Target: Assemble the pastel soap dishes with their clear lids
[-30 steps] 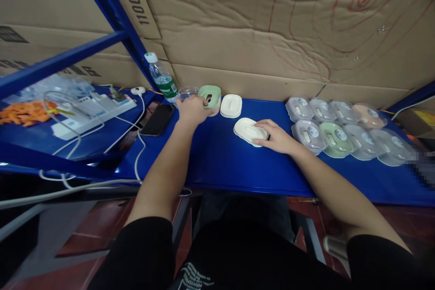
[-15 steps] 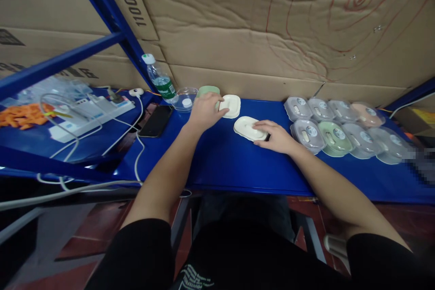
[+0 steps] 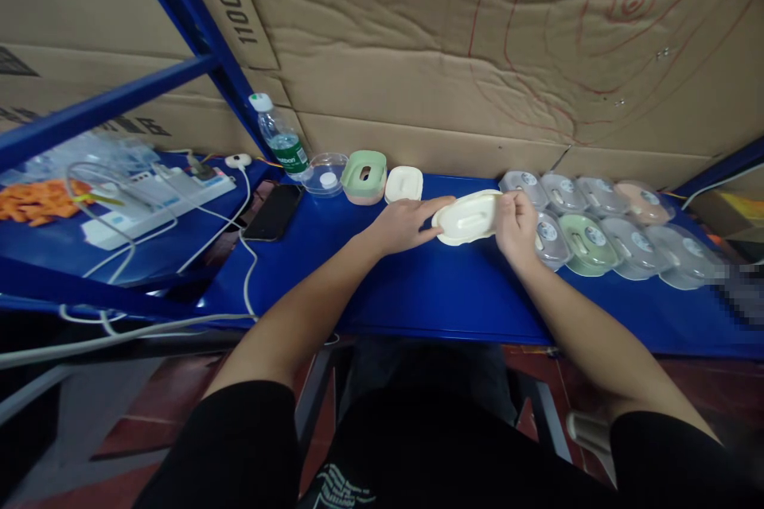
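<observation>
Cream oval piece [image 3: 469,218] tilted, above blue table [image 3: 442,298], between both hands. Left hand [image 3: 409,226]: fingers gripping its left end. Right hand [image 3: 516,229]: fingers closed on its right end. Square cream piece [image 3: 404,184] beside green-topped container [image 3: 364,176]. Lidded containers [image 3: 592,242] at right.

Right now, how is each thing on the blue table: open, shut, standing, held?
Cream oval piece: held up, tilted, in left hand and right hand.
Cream squarish piece: lying flat.
Green top: resting on pink base.
Water bottle: standing, capped.
Phone: lying flat, screen dark.
Eight containers: clear covers on.
</observation>
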Demonstrator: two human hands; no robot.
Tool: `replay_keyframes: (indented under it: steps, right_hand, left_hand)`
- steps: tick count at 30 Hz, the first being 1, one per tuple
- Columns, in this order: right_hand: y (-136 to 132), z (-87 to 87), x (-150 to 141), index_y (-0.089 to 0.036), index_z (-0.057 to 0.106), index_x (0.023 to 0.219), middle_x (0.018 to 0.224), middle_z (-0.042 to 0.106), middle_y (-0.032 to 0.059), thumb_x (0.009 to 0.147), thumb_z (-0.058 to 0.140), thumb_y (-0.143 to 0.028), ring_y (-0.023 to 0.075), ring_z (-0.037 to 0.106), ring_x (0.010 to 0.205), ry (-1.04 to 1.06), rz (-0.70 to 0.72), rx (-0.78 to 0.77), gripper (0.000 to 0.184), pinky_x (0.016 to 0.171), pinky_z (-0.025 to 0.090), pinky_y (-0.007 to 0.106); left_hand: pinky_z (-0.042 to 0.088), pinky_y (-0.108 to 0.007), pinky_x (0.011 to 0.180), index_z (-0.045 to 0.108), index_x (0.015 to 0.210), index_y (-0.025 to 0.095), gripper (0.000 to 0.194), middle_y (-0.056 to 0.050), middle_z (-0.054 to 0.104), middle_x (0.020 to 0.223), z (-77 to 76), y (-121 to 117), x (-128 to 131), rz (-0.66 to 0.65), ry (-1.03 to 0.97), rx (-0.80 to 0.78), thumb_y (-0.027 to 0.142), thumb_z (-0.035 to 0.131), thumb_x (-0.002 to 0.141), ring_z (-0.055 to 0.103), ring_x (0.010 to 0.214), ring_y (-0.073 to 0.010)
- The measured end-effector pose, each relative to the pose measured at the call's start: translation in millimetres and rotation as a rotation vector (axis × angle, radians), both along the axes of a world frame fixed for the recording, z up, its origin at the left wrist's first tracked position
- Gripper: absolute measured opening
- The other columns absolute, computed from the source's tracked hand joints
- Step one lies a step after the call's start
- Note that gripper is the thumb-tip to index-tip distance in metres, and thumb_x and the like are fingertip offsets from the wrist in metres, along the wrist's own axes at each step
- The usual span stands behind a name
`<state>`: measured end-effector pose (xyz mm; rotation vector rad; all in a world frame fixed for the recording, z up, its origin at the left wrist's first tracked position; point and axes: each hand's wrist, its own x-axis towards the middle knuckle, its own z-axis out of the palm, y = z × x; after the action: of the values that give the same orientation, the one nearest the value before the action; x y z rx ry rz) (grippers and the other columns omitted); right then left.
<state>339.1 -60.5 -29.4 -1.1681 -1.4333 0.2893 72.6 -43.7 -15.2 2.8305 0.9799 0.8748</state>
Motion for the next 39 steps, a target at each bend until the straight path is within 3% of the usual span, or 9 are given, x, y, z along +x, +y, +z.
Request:
replay_keyframes:
  steps: [3, 5, 7, 11, 15, 19, 26, 32, 39]
  right_hand:
    - [10, -7.3, 0, -0.026, 0.060, 0.091, 0.083, 0.064, 0.0028, 0.098, 0.050, -0.076, 0.0223, 0.062, 0.078, 0.095, -0.039, -0.024, 0.052, 0.074, 0.052, 0.038]
    - [17, -13.4, 1, -0.026, 0.060, 0.093, 0.086, 0.065, 0.0035, 0.098, 0.052, -0.073, 0.0235, 0.065, 0.083, 0.142, -0.042, -0.030, 0.049, 0.076, 0.055, 0.040]
    - [21, -17.7, 3, -0.026, 0.061, 0.097, 0.087, 0.064, 0.0038, 0.098, 0.051, -0.074, 0.0240, 0.066, 0.081, 0.177, -0.025, -0.066, 0.049, 0.071, 0.056, 0.040]
    - [21, -16.9, 2, -0.031, 0.056, 0.130, 0.091, 0.066, 0.0049, 0.099, 0.040, -0.077, 0.0207, 0.064, 0.062, 0.213, 0.068, -0.238, 0.057, 0.053, 0.055, 0.037]
    - [16, -12.7, -1, -0.035, 0.044, 0.148, 0.130, 0.064, 0.0111, 0.095, 0.053, -0.075, 0.0188, 0.070, 0.070, 0.126, 0.161, -0.284, 0.067, 0.055, 0.060, 0.036]
    - [10, -13.5, -4, -0.031, 0.049, 0.146, 0.138, 0.063, 0.0130, 0.092, 0.063, -0.072, 0.0204, 0.072, 0.079, -0.041, 0.234, -0.281, 0.070, 0.065, 0.065, 0.040]
    - [3, -8.9, -6, -0.029, 0.062, 0.134, 0.132, 0.067, 0.0125, 0.094, 0.067, -0.066, 0.0240, 0.072, 0.084, -0.239, 0.285, -0.204, 0.055, 0.071, 0.064, 0.045]
    - [2, -7.1, -6, -0.028, 0.067, 0.126, 0.131, 0.068, 0.0120, 0.095, 0.066, -0.066, 0.0238, 0.072, 0.083, -0.330, 0.324, -0.176, 0.049, 0.074, 0.065, 0.047]
    - [0, -4.2, -6, -0.027, 0.067, 0.130, 0.127, 0.067, 0.0119, 0.097, 0.061, -0.069, 0.0255, 0.074, 0.091, -0.409, 0.334, -0.146, 0.053, 0.089, 0.063, 0.051]
  left_hand:
    - [0.060, -0.043, 0.098, 0.063, 0.146, 0.020, 0.051, -0.019, 0.058, 0.158, 1.8, -2, 1, -0.119, 0.042, 0.116, 0.042, 0.070, 0.100, 0.065, 0.135, -0.0305]
    - [0.060, -0.045, 0.096, 0.073, 0.128, 0.020, 0.036, -0.021, 0.050, 0.165, 2.3, 0, 1, -0.153, 0.084, 0.184, 0.042, 0.071, 0.100, 0.060, 0.140, -0.0334]
    - [0.059, -0.047, 0.097, 0.077, 0.108, 0.020, 0.024, -0.019, 0.051, 0.164, 1.4, 3, 1, -0.145, 0.114, 0.230, 0.041, 0.068, 0.103, 0.061, 0.140, -0.0338]
    - [0.053, -0.052, 0.104, 0.078, 0.096, 0.022, 0.023, -0.015, 0.061, 0.155, -3.2, 13, -4, -0.030, 0.071, 0.250, 0.043, 0.070, 0.101, 0.064, 0.133, -0.0324]
    - [0.046, -0.056, 0.113, 0.079, 0.098, 0.024, 0.018, -0.013, 0.065, 0.150, -6.2, 25, -15, 0.145, 0.033, 0.158, 0.041, 0.079, 0.094, 0.064, 0.131, -0.0325]
    - [0.040, -0.056, 0.120, 0.080, 0.101, 0.025, 0.013, -0.011, 0.067, 0.147, -10.2, 34, -21, 0.253, 0.067, 0.066, 0.036, 0.077, 0.096, 0.061, 0.135, -0.0313]
    - [0.023, -0.064, 0.129, 0.075, 0.101, 0.022, 0.013, -0.010, 0.071, 0.142, -16.2, 42, -23, 0.466, 0.068, 0.031, 0.035, 0.073, 0.099, 0.058, 0.139, -0.0308]
    - [0.020, -0.066, 0.130, 0.077, 0.109, 0.024, 0.015, -0.009, 0.078, 0.125, -13.0, 47, -28, 0.414, 0.190, -0.045, 0.024, 0.066, 0.099, 0.069, 0.124, -0.0303]
    - [0.026, -0.068, 0.127, 0.077, 0.112, 0.024, 0.028, -0.010, 0.079, 0.124, -26.5, 53, -30, 0.376, 0.209, 0.012, 0.014, 0.057, 0.095, 0.072, 0.117, -0.0302]
